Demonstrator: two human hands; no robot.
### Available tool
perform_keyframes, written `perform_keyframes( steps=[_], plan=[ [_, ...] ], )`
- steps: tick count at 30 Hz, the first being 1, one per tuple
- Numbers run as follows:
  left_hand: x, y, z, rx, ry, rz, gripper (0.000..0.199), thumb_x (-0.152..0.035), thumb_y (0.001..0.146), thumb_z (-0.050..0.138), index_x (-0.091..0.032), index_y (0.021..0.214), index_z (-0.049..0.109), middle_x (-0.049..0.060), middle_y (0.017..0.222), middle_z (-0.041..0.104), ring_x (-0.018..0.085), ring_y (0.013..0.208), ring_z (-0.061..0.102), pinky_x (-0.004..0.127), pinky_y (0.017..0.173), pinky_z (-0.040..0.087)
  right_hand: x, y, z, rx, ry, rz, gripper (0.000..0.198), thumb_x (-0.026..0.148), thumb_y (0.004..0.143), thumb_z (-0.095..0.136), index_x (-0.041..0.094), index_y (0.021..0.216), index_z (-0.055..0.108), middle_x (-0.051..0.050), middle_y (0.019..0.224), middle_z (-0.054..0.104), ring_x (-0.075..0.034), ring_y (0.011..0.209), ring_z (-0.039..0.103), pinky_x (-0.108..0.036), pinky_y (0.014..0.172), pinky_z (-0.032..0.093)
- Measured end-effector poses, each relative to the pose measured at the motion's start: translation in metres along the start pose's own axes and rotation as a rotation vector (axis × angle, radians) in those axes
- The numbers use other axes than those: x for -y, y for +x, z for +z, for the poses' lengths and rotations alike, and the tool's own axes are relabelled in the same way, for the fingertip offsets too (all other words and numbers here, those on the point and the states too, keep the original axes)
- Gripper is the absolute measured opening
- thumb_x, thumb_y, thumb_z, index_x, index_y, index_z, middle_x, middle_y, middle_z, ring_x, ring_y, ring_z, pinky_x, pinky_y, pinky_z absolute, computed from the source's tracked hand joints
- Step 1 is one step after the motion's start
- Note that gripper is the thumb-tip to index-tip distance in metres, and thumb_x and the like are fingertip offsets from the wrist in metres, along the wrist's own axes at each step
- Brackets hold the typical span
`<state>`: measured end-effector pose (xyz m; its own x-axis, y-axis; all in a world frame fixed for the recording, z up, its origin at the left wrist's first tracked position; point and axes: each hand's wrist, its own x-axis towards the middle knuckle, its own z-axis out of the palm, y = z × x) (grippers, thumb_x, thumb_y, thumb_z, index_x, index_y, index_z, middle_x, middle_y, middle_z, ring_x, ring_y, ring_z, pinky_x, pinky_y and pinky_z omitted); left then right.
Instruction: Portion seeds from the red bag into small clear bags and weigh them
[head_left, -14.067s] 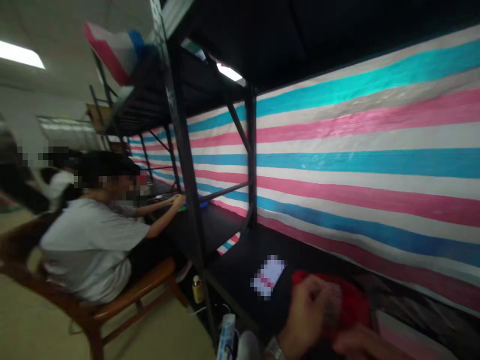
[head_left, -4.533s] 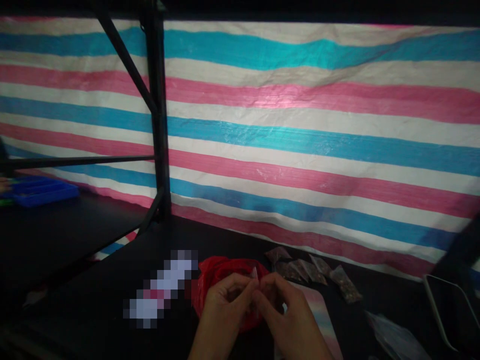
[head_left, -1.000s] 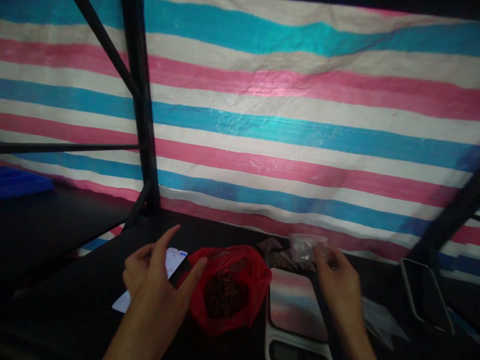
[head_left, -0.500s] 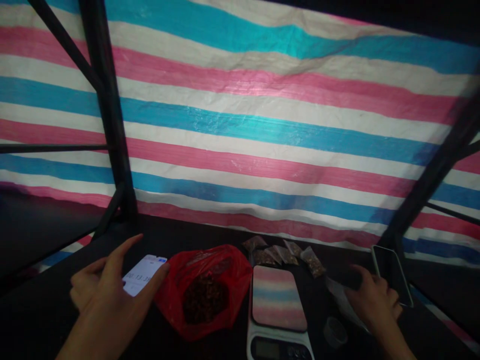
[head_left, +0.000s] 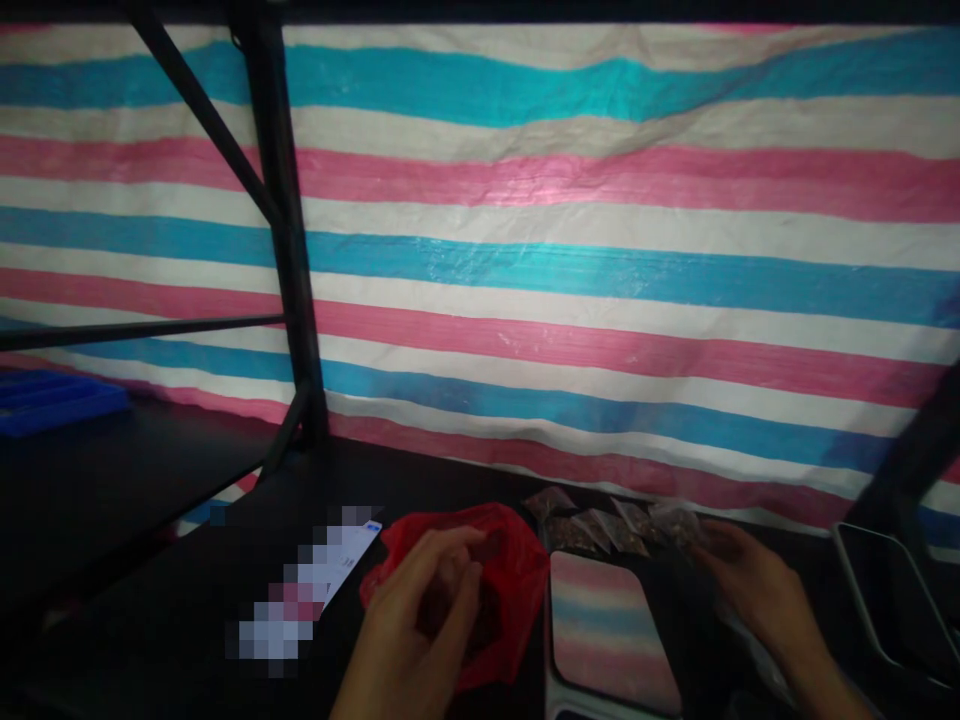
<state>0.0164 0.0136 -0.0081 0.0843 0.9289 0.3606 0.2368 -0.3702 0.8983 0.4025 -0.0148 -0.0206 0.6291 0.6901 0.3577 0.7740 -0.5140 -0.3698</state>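
the red plastic bag (head_left: 517, 570) lies on the dark shelf surface (head_left: 150, 480), its mouth open toward the camera. the left hand (head_left: 420, 620) is at that mouth, fingers (head_left: 457, 555) curled and dipped into the opening; whether they pinch any of the dark contents (head_left: 487, 615) cannot be told, since the hand covers most of them. just right of the left fingertips sits a digital scale (head_left: 607, 630), its shiny platform mirroring the striped backdrop; its lower edge is cut off by the frame.

the right hand (head_left: 757, 590) lies beyond the scale's right edge, fingers extended loosely toward a row of small clear packets (head_left: 615, 525) with dark filling, placed behind the scale. the fingertips reach the rightmost packet; contact or grasp cannot be confirmed in the dim light. clear plastic (head_left: 757, 650) shows faintly below that hand, outline unclear.

left of the left fingers lies a flat light object (head_left: 315, 585), blurred out. far right of the right hand, a dark flat device with a pale rim (head_left: 885, 600) leans at the frame edge, partly cut off.

a black metal upright (head_left: 289, 250) with diagonal braces rises behind the left hand. a striped tarpaulin (head_left: 600, 260) in pink, blue and white covers the whole background. a blue tray (head_left: 52, 400) rests on the adjoining shelf, far left.
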Motion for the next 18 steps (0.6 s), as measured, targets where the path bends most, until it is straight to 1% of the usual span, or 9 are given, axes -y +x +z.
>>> perform_keyframes(
  steps=[1, 3, 4, 6, 8, 11, 14, 16, 18],
  plan=[
    [-0.002, -0.002, 0.004, 0.039, -0.034, -0.025, 0.032, -0.052, 0.092, 0.062, -0.027, 0.105, 0.076, 0.005, 0.096, 0.078, 0.023, 0.084, 0.073, 0.032, 0.073, 0.058, 0.01, -0.004, -0.006, 0.0, 0.094, -0.009, 0.041, 0.043, 0.083, 0.061, 0.022, 0.113, 0.08, -0.008, 0.098, 0.086, -0.029, 0.09, 0.08, -0.037, 0.078, 0.06],
    [-0.004, -0.004, 0.012, 0.089, -0.117, -0.081, 0.037, -0.055, 0.091, 0.064, -0.025, 0.109, 0.077, 0.006, 0.099, 0.078, 0.025, 0.089, 0.074, 0.032, 0.078, 0.059, 0.037, -0.021, -0.015, 0.024, 0.481, -0.034, 0.05, 0.046, 0.077, 0.068, 0.019, 0.117, 0.078, -0.01, 0.099, 0.085, -0.031, 0.091, 0.08, -0.039, 0.081, 0.06],
    [-0.004, -0.004, 0.017, 0.098, -0.163, -0.108, 0.042, -0.057, 0.09, 0.065, -0.024, 0.113, 0.076, 0.006, 0.098, 0.078, 0.025, 0.09, 0.074, 0.033, 0.081, 0.059, 0.053, -0.033, -0.018, 0.072, 0.674, -0.099, 0.05, 0.048, 0.075, 0.071, 0.02, 0.116, 0.079, -0.01, 0.101, 0.085, -0.031, 0.093, 0.079, -0.04, 0.084, 0.06],
    [-0.003, -0.003, 0.025, 0.108, -0.26, -0.165, 0.052, -0.061, 0.086, 0.069, -0.023, 0.121, 0.073, 0.006, 0.097, 0.077, 0.025, 0.09, 0.074, 0.035, 0.085, 0.058, 0.085, -0.062, -0.017, 0.229, 0.861, -0.245, 0.038, 0.042, 0.071, 0.078, 0.024, 0.104, 0.082, -0.007, 0.103, 0.085, -0.03, 0.096, 0.078, -0.04, 0.088, 0.059],
    [0.001, -0.001, 0.031, 0.159, -0.345, -0.204, 0.054, -0.062, 0.084, 0.072, -0.022, 0.119, 0.073, 0.007, 0.098, 0.077, 0.025, 0.088, 0.073, 0.036, 0.084, 0.058, 0.111, -0.089, -0.013, 0.278, 0.905, -0.316, 0.03, 0.031, 0.067, 0.078, 0.026, 0.096, 0.084, -0.005, 0.098, 0.085, -0.027, 0.088, 0.076, -0.038, 0.083, 0.059],
    [0.005, 0.003, 0.032, 0.249, -0.405, -0.22, 0.046, -0.064, 0.085, 0.07, -0.02, 0.098, 0.076, 0.008, 0.093, 0.079, 0.025, 0.086, 0.073, 0.036, 0.082, 0.058, 0.132, -0.112, -0.006, 0.387, 0.887, -0.4, 0.03, 0.02, 0.069, 0.072, 0.029, 0.094, 0.085, -0.002, 0.092, 0.083, -0.023, 0.084, 0.071, -0.034, 0.081, 0.055],
    [0.003, 0.008, 0.025, 0.23, -0.396, -0.26, 0.051, -0.069, 0.08, 0.071, -0.019, 0.088, 0.076, 0.004, 0.079, 0.076, 0.02, 0.071, 0.067, 0.03, 0.068, 0.053, 0.136, -0.112, -0.004, 0.413, 0.876, -0.434, 0.031, 0.016, 0.073, 0.07, 0.03, 0.097, 0.085, 0.0, 0.095, 0.082, -0.022, 0.088, 0.069, -0.034, 0.084, 0.051],
    [0.003, 0.011, 0.019, 0.231, -0.377, -0.308, 0.054, -0.072, 0.075, 0.073, -0.018, 0.084, 0.075, 0.0, 0.068, 0.069, 0.015, 0.058, 0.057, 0.026, 0.055, 0.044, 0.134, -0.106, -0.004, 0.393, 0.878, -0.432, 0.031, 0.017, 0.075, 0.071, 0.03, 0.099, 0.084, -0.001, 0.098, 0.082, -0.023, 0.09, 0.068, -0.034, 0.085, 0.05],
    [0.006, 0.012, 0.015, 0.262, -0.37, -0.34, 0.056, -0.072, 0.072, 0.076, -0.018, 0.08, 0.074, -0.003, 0.061, 0.062, 0.011, 0.052, 0.049, 0.024, 0.051, 0.036, 0.132, -0.101, -0.003, 0.383, 0.882, -0.435, 0.03, 0.018, 0.076, 0.072, 0.03, 0.1, 0.083, -0.001, 0.101, 0.081, -0.023, 0.092, 0.068, -0.035, 0.086, 0.05]
  ],
)
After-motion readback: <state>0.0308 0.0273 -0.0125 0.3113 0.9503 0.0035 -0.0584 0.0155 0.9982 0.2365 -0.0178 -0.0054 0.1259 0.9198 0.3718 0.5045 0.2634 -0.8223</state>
